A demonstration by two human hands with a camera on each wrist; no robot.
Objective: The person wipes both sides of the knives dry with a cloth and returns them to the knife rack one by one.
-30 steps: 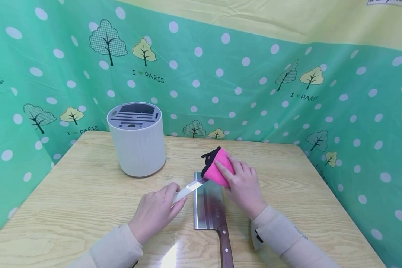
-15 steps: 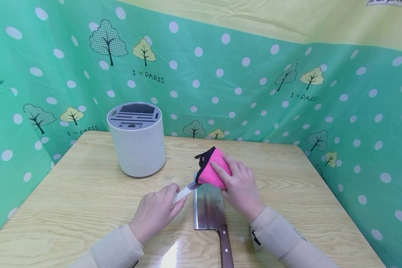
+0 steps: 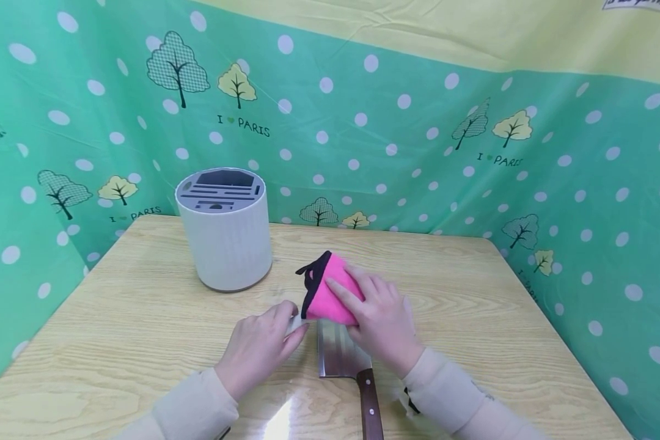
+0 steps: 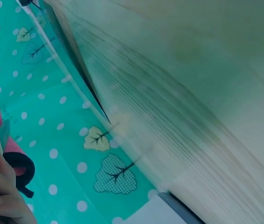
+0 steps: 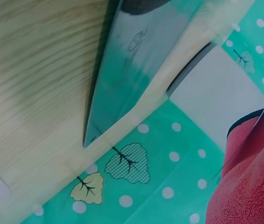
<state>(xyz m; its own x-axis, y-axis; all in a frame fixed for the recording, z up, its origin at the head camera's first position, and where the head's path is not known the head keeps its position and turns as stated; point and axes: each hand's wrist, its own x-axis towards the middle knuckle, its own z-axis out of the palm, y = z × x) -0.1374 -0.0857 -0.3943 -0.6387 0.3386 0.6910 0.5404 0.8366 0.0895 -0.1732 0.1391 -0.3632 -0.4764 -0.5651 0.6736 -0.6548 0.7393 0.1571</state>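
In the head view my left hand [image 3: 261,345] grips the white handle [image 3: 295,324] of a knife, which points up and right. My right hand [image 3: 382,315] holds a pink cloth [image 3: 332,293] with black trim and a black loop, folded round the knife's blade. The cloth's edge sits close to my left fingers and hides most of the blade. The right wrist view shows the thin blade [image 5: 242,143] edge-on against the fleecy cloth [image 5: 253,186]. Beneath the hands a cleaver [image 3: 338,351] lies flat, its brown riveted handle toward me; the cloth and right hand cover its far end.
A round white knife block [image 3: 232,244] with a dark slotted top stands at the back left of the wooden table [image 3: 115,318]. Behind and on both sides hangs a green dotted curtain [image 3: 363,165] with tree prints.
My right hand has slid the cloth down and left along the blade, from partway up to near the handle. The left hand and knife have hardly moved; the cleaver has not.
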